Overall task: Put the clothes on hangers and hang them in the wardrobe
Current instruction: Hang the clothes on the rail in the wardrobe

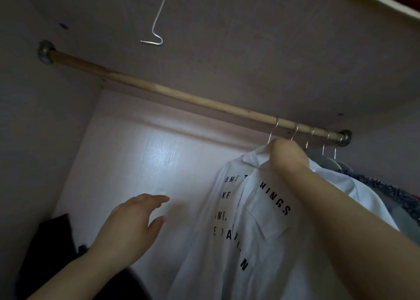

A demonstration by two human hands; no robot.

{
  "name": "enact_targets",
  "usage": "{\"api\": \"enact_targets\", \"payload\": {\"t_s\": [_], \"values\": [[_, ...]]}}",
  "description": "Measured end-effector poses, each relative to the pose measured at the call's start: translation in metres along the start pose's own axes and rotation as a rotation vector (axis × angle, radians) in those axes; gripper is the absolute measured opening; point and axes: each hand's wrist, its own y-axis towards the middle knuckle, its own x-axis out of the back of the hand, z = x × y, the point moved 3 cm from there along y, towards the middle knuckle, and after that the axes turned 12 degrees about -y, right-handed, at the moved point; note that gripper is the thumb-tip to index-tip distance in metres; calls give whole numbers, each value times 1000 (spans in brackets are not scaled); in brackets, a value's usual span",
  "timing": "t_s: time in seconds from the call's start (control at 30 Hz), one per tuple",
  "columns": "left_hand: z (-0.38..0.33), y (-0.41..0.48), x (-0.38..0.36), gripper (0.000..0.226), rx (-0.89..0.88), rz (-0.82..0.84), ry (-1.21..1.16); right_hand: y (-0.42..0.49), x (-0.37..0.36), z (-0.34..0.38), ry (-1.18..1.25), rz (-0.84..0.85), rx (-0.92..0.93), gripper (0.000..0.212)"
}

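As I look up into the wardrobe (136,163), rail (181,99): wooden, spanning wall to wall.
Hanger (261,150): white, its hook over the rail.
Right grip (288,154): curled round the hanger's top, just under the rail.
Shirt (256,231): white with black lettering, hanging on that hanger.
Left grip (131,222): fingers spread, holding nothing, near the shirt, not touching.
Other hangers (327,147): hooked at the rail's right end.

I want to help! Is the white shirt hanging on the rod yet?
Hanging. The shirt is on a hanger whose hook loops over the wooden rod; the right hand grips it.
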Motion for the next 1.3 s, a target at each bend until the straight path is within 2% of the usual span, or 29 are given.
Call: {"api": "enact_targets", "payload": {"t_s": [0.23,0.37,0.57,0.67,0.83,0.93,1.03,1.2,1.3], "values": [[3,-12,-8,41,16,40,-29,-7,-4,8,-90,15,-15,43],[2,-21,-7,41,18,62,-67,-36,-8,15,-271,-165,69,43],[-4,-47,0,42,52,115,-146,-112,-23,33,-274,-182,244,48],[-8,-69,-1,42,70,173,-166,-167,-33,41,-202,-124,346,47],[-22,-118,-5,35,75,292,-209,-266,-62,33,-99,83,389,47],[-30,-157,-11,30,79,368,-162,-326,-84,21,-62,268,385,50],[-38,-204,-14,40,153,493,-102,-389,-100,7,-22,440,358,54],[-63,-291,0,49,263,700,-28,-492,-103,-17,34,573,296,49],[-86,-349,16,48,268,806,38,-557,-92,-37,73,663,257,47]]}}
